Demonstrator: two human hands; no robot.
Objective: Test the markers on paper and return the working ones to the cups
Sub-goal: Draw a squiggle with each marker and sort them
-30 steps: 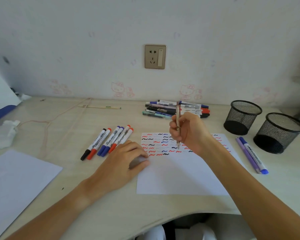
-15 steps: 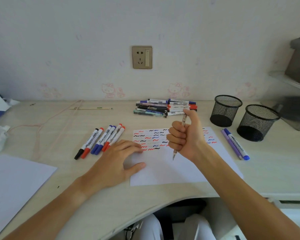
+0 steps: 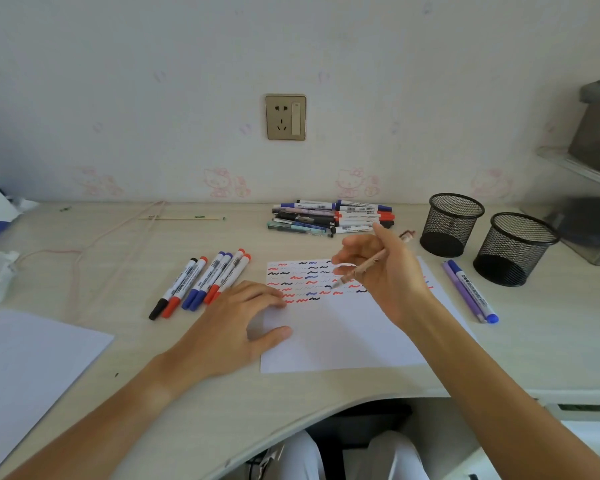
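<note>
Right hand (image 3: 381, 271) pinching a slim pen (image 3: 371, 263), long axis slanting up-right toward the mesh cups (image 3: 451, 225) just beyond; left hand (image 3: 238, 327) flat on paper (image 3: 343, 341).

A single head-worn wide-angle view looks forward and down from close above the desk (image 3: 326, 393), facing the wall (image 3: 187, 81) with its socket (image 3: 285, 117), both forearms reaching in from the bottom edge.
</note>
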